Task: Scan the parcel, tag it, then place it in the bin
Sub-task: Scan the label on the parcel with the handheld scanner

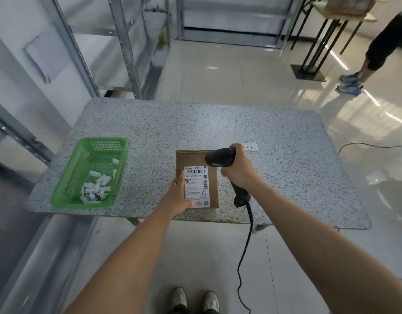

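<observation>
Lying flat on the speckled table (150, 123), the brown parcel (214, 189) is gripped at its near left corner by the left hand (179, 196). The right hand (239, 167) clenches the barcode scanner (220, 158) above its white label (196, 185). The green basket (66, 189) stands well apart, left.

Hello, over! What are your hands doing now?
Left hand pinning parcel on table. Right hand gripping scanner over label. Green basket left, path clear.
</observation>
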